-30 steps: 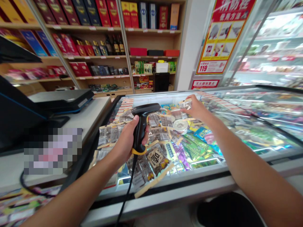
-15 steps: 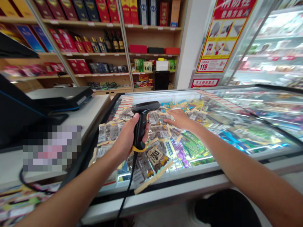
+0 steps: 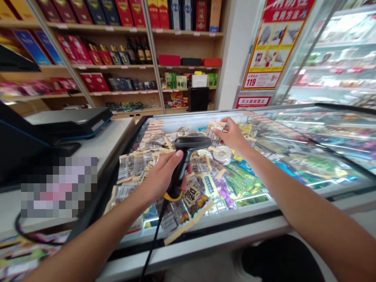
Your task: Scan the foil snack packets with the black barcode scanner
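My left hand (image 3: pixel 163 174) is wrapped round the grip of a black barcode scanner (image 3: pixel 192 141) with yellow trim, its cable running down over the counter's front edge. My right hand (image 3: pixel 233 135) pinches a small clear snack packet (image 3: pixel 216 131) by its tan edge, lifted a little above the glass top. Beneath both hands lie several similar packets, among them a larger snack bag (image 3: pixel 192 197) with dark Chinese lettering. A round white roll of tape (image 3: pixel 222 154) sits just below my right hand. The scanner hides some of the packets behind it.
The glass-topped freezer (image 3: pixel 311 156) stretches to the right, with colourful packages under the glass. At left, a flat black scale (image 3: pixel 70 117) stands on a white counter (image 3: pixel 117 137). Wooden shelves (image 3: pixel 117 66) with boxes and bottles stand behind. A black stool (image 3: pixel 283 258) is below.
My right hand has risen from the pile and now holds a small packet. The round roll has come into sight. The scanner has moved slightly right and down, its head turned more to the right.
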Demonstrator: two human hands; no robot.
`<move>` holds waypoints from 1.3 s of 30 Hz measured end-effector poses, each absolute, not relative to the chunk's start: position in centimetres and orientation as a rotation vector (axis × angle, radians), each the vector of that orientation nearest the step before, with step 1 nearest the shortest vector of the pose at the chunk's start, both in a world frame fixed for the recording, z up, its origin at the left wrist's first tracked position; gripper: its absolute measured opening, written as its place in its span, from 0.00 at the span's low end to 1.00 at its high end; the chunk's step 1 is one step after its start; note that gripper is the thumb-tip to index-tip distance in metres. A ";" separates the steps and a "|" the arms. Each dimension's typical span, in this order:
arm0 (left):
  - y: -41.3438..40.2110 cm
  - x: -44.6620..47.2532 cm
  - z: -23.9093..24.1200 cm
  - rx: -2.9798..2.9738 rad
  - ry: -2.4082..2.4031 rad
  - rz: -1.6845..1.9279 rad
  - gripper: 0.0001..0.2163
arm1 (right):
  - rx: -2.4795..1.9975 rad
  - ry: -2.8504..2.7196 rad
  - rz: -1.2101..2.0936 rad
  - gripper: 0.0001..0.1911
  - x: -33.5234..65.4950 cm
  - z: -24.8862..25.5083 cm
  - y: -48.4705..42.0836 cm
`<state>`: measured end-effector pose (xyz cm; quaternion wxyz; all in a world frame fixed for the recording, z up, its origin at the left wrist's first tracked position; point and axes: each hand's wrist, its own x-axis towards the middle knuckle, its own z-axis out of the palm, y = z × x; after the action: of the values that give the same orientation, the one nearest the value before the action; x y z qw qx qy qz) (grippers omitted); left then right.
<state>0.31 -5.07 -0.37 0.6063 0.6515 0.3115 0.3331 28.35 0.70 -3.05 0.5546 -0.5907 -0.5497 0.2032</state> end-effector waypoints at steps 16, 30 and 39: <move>-5.2 0.3 -0.1 1.557 0.753 0.743 0.22 | -1.359 -1.300 0.448 0.26 29.0 -2.5 0.4; -5.0 0.0 0.3 1.530 0.795 0.809 0.22 | -1.800 -1.542 -0.294 0.22 32.8 -1.9 -0.5; -4.5 0.0 0.1 1.514 0.777 0.839 0.23 | -1.598 -2.227 0.667 0.22 25.6 -1.2 -3.5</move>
<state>0.00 -4.47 0.08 0.5829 0.6485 0.3327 0.3592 25.61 -3.48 -1.20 0.1593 -0.5593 -0.7794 0.2334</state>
